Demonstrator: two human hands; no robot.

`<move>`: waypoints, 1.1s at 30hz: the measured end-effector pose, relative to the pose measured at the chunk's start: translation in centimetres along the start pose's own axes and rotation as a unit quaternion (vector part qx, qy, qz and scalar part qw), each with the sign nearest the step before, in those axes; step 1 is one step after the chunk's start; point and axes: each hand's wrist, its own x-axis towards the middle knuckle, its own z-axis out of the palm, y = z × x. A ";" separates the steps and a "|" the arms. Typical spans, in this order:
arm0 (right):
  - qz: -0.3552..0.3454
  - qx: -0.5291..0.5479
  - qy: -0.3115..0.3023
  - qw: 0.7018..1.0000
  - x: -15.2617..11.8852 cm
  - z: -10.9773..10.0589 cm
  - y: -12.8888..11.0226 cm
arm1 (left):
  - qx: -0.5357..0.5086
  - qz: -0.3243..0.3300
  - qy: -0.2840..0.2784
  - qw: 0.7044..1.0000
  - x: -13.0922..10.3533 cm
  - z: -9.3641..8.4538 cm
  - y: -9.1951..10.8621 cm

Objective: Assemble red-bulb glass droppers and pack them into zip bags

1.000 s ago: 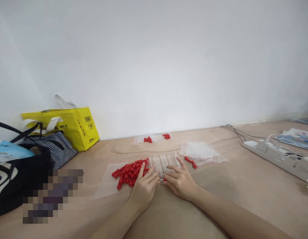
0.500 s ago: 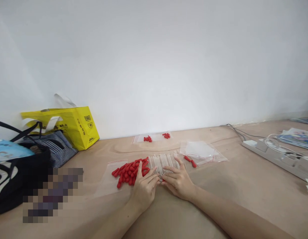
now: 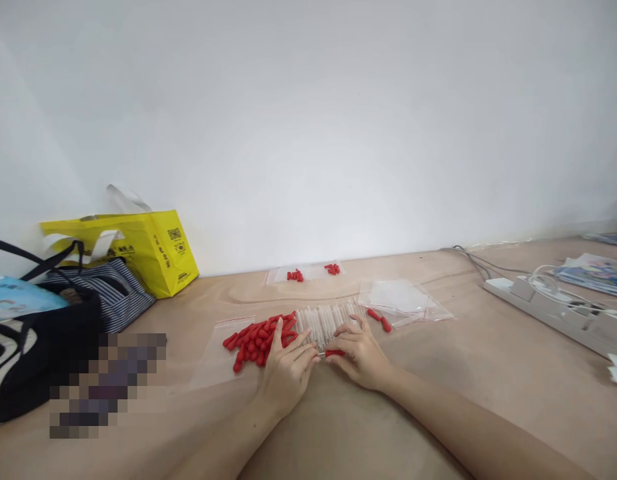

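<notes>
My left hand is closed, its thumb and fingers pinching a thin glass dropper tube whose end pokes out to the right. Facing it, my right hand grips a red rubber dropper bulb between thumb and fingers. Bulb and tube meet end to end; whether the tube is inside the bulb I cannot tell. Just beyond my hands lies a row of clear glass tubes. A heap of red bulbs rests left of the row, partly on a clear zip bag. Two loose bulbs lie to the right.
Clear plastic bags lie right of the tubes. Near the wall, another clear bag carries small red bulbs. A yellow bag, a striped pouch and a black bag stand left. A white power strip with cables is right.
My right hand has opened up slightly and shifted a little right, so the red bulb between its fingers shows more plainly. My left hand has hardly moved.
</notes>
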 end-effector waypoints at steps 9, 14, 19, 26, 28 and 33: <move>-0.020 0.052 -0.028 0.998 0.2 0.0 -0.8 | -0.025 0.005 0.017 1.000 -0.1 0.1 0.4; 0.011 0.037 -0.041 0.998 0.4 -0.2 -1.0 | -0.017 -0.007 0.022 1.000 0.0 0.1 0.3; 0.056 0.055 -0.050 0.996 0.5 -0.9 -0.5 | 0.011 -0.014 0.017 1.000 -0.1 0.2 -0.1; 0.258 0.375 0.037 0.889 1.6 -0.8 1.3 | 0.027 -0.070 0.034 0.997 0.2 -0.2 0.0; 0.288 0.445 0.059 0.846 1.9 -0.3 1.2 | 0.021 -0.089 0.038 0.995 0.4 -0.3 0.2; 0.302 0.467 0.111 0.824 2.3 0.3 0.5 | 0.007 -0.112 0.042 0.993 0.7 -0.7 0.7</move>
